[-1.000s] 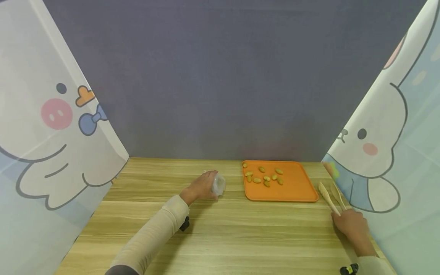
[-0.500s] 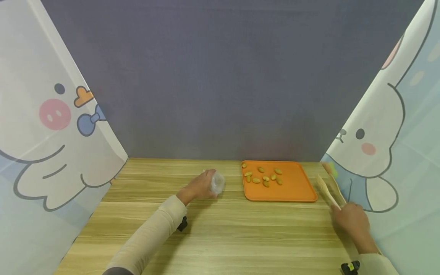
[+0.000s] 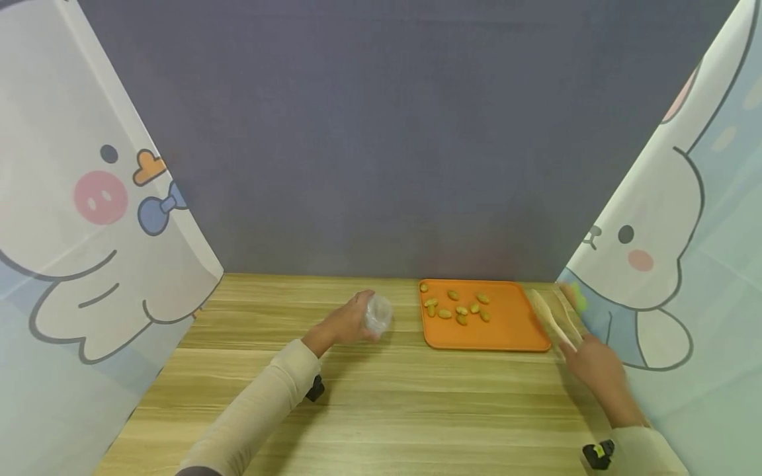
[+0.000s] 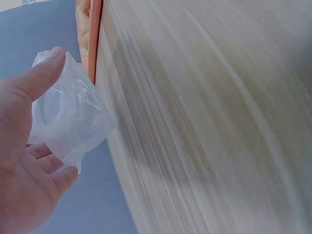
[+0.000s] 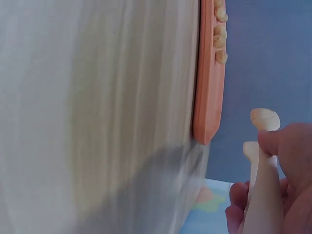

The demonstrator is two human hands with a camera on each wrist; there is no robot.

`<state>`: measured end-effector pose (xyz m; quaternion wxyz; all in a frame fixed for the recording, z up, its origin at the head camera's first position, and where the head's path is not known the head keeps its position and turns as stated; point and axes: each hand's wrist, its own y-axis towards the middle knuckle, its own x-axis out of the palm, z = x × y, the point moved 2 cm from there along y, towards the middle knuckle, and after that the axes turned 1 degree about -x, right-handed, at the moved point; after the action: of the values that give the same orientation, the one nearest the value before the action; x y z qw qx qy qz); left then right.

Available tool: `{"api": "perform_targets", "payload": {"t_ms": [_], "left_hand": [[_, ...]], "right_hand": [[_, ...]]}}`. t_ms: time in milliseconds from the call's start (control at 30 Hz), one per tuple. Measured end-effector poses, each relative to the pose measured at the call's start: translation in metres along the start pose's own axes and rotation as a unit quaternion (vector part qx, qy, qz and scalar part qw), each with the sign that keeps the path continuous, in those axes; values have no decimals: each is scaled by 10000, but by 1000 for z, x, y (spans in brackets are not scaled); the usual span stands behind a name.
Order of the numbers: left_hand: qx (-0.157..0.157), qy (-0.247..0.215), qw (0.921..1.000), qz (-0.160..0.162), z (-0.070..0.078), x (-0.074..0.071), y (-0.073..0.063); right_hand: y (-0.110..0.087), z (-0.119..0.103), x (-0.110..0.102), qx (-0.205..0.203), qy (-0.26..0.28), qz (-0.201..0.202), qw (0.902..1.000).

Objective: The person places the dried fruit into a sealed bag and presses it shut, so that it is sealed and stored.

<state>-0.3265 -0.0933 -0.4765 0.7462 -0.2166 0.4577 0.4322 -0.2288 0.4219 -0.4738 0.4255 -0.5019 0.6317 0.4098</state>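
My left hand point(image 3: 345, 324) holds a clear plastic bag point(image 3: 379, 315) above the table, left of the orange tray. In the left wrist view, thumb and fingers grip the crumpled bag point(image 4: 78, 114) from its two sides. At the tray's right edge, my right hand point(image 3: 597, 371) grips pale cream tongs point(image 3: 549, 317). Their two arms stand apart, tips toward the back. The right wrist view shows thumb and fingers around the tongs point(image 5: 265, 195), near the tray's corner. Several small yellow-brown, peanut-like pieces point(image 3: 444, 314) lie in the left part of the orange tray point(image 3: 512, 334).
The wood-grain table point(image 3: 417, 410) meets a dark grey backdrop point(image 3: 381, 145) behind the tray. Cartoon-printed sheets flank it: a left sheet point(image 3: 59, 264) and a right sheet point(image 3: 661, 264), the latter close to my right hand.
My right hand has moved the tongs up and left, from beside the tray to over its right edge. My left hand stays nearly in place with the bag.
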Motion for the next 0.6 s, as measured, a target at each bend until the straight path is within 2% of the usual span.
{"api": "perform_targets", "payload": {"t_ms": [133,233,467,600], "left_hand": [[43,-156,9999,-22,1,1,-1],[95,-320,9994,6,2,2,-2],[181,-1015,9947,34,6,5,-5],[134,-1349,9908,23,8,8,-6]], "right_hand": [[5,-11,1,-376,-99,190,9991],[8,-18,4,-507,-73,171,9985],[12,-34,11,-1196,-194,441,9916],[13,-41,14,-1448,-153,501,9881]]}}
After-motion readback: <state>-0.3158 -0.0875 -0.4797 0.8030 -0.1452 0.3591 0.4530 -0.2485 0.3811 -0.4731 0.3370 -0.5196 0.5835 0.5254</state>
